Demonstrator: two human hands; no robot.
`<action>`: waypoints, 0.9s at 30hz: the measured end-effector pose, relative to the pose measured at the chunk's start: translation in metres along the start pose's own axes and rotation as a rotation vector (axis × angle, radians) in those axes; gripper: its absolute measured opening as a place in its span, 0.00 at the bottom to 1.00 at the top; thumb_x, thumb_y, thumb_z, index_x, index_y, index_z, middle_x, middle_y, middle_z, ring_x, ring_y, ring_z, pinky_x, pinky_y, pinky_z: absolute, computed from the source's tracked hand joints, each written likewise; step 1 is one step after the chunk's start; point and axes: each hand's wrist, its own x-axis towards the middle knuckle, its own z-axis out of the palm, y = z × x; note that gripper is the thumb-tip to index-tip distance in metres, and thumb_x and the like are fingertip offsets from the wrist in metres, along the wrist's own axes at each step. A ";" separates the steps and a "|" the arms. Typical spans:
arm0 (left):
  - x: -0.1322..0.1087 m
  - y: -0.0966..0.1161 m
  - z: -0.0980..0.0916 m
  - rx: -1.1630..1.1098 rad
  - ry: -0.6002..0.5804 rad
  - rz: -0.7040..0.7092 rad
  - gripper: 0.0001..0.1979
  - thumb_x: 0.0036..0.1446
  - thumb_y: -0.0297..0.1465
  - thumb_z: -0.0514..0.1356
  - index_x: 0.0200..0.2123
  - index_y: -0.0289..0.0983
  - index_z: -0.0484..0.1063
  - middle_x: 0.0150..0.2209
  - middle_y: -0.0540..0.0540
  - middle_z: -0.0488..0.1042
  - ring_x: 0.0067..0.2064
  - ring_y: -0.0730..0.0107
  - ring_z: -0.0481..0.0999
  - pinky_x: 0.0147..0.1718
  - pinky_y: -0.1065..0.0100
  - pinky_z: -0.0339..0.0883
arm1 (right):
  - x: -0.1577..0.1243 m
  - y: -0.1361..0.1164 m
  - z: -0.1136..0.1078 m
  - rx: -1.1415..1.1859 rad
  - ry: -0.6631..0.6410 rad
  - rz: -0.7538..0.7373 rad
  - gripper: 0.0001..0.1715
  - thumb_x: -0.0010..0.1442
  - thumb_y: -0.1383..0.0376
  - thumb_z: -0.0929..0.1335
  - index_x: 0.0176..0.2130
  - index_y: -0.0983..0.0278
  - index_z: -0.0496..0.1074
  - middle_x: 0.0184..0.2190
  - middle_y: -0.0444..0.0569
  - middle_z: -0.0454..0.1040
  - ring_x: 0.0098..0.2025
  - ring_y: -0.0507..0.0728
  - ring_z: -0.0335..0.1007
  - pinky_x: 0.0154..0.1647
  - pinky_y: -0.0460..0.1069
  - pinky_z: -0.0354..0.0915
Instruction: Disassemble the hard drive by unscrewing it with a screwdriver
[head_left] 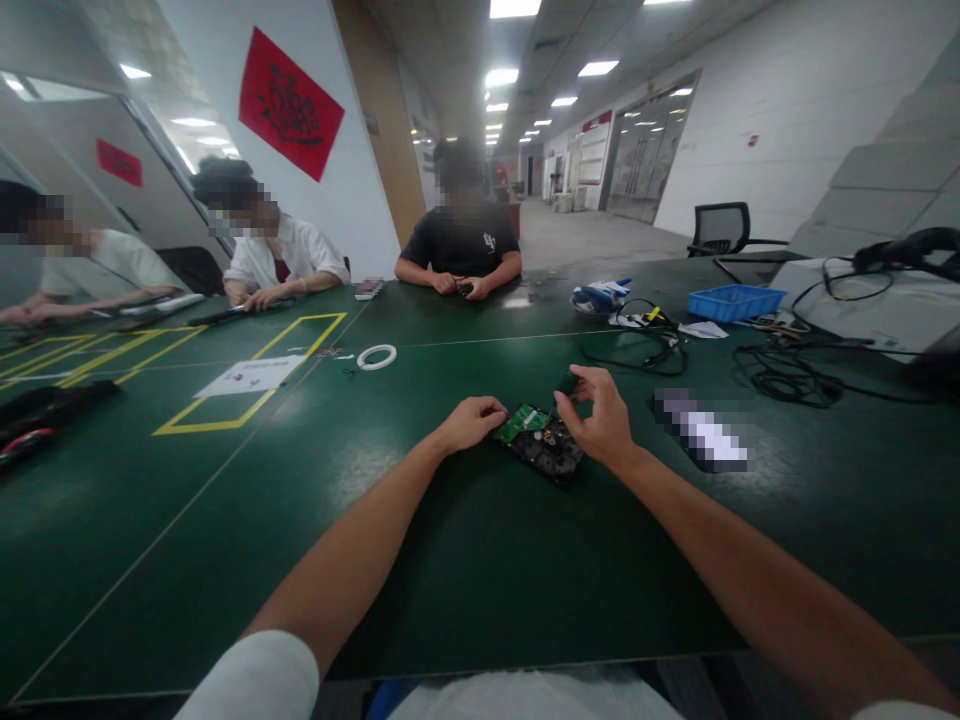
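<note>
On the green table in front of me lies a hard drive, its green circuit board facing up beside a black metal casing. My left hand is at the drive's far left corner, fingers pinched together on its edge. Above the drive's right side, my right hand grips the dark handle of a screwdriver between thumb and fingers. The screwdriver stands roughly upright, with its lower end over the circuit board; whether the tip touches a screw is too small to tell.
A phone lies right of my right hand. Farther back are black cables, a blue tray and a white ring. Left, a paper sheet lies within yellow tape. Several people sit around the table, one person opposite me.
</note>
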 end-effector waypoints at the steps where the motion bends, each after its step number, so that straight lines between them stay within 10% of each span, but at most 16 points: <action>1: 0.000 -0.001 0.000 -0.001 -0.001 0.004 0.14 0.61 0.38 0.58 0.41 0.35 0.78 0.33 0.48 0.77 0.32 0.71 0.73 0.32 0.71 0.65 | 0.000 -0.001 -0.001 0.008 -0.002 0.000 0.28 0.63 0.61 0.70 0.60 0.57 0.61 0.48 0.54 0.70 0.35 0.56 0.75 0.37 0.55 0.78; 27: -0.002 0.006 -0.004 -0.072 -0.039 -0.050 0.14 0.59 0.37 0.59 0.42 0.35 0.79 0.31 0.49 0.76 0.29 0.72 0.72 0.28 0.71 0.65 | -0.003 0.003 0.003 0.046 -0.005 0.020 0.29 0.65 0.60 0.68 0.62 0.58 0.60 0.55 0.57 0.70 0.44 0.60 0.76 0.38 0.56 0.79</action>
